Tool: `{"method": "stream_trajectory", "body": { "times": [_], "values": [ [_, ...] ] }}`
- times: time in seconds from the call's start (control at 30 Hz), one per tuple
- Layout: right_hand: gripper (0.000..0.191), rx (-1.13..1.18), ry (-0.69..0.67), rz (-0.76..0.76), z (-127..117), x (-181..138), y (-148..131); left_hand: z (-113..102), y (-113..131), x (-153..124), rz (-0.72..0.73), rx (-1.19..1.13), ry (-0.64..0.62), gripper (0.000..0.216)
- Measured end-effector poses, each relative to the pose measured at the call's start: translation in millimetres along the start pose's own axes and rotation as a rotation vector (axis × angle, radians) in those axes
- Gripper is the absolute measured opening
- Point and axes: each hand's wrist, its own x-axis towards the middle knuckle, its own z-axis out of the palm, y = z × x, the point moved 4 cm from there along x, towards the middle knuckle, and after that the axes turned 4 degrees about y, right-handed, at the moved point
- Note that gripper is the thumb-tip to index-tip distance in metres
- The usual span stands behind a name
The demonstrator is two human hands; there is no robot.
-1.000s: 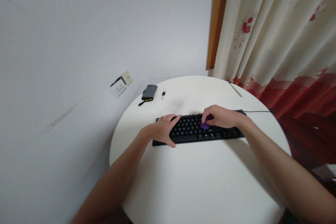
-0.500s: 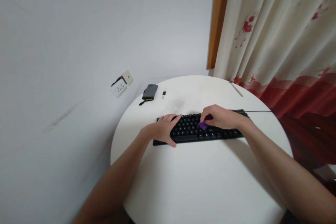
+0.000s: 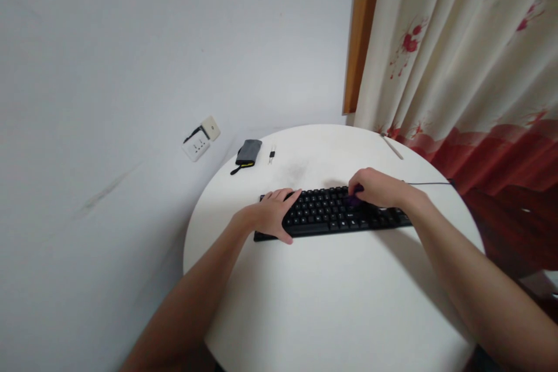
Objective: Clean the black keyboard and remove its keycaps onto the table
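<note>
A black keyboard lies across the middle of a round white table. My left hand rests flat on the keyboard's left end, fingers spread over the keys and thumb at the front edge. My right hand sits over the right part of the keyboard, closed around a small purple object that touches the keys. Most of that purple object is hidden under my fingers.
At the table's back left lie a grey pouch with a yellow-black strap and a small black clip. A thin white stick lies at the back right. The keyboard's cable runs right toward red-and-cream curtains. A wall socket is on the left.
My right hand has slid right and slightly back along the keyboard with the purple object, which is now more hidden. My left hand has stayed in place.
</note>
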Motion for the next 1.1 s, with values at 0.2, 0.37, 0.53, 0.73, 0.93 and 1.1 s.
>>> {"method": "stream_trajectory", "body": {
  "times": [0.2,0.37,0.53,0.73,0.93,1.1],
  "values": [
    [0.029,0.271,-0.299,-0.186,23.7,-3.8,-42.1,1.1,-0.2,0.2,-0.011,0.003,-0.006,0.136],
    [0.033,-0.033,-0.1,0.03,10.2,-2.8,-4.9,0.4,-0.3,0.3,0.0,0.003,-0.002,0.136],
    [0.028,0.032,-0.097,0.031,-4.5,-6.8,5.1,0.3,-0.1,0.0,-0.006,-0.005,-0.001,0.136],
    [0.028,0.123,-0.289,-0.04,16.8,-11.2,-24.5,-0.1,-0.4,-0.2,-0.002,-0.003,0.006,0.137],
    [0.028,-0.201,-0.084,0.18,1.2,-12.8,3.4,-2.2,0.9,-0.2,-0.01,-0.007,-0.004,0.136],
    [0.025,0.043,-0.212,0.002,4.7,-14.5,-17.0,-3.2,2.4,-0.8,-0.007,-0.005,-0.003,0.137]
  ]
}}
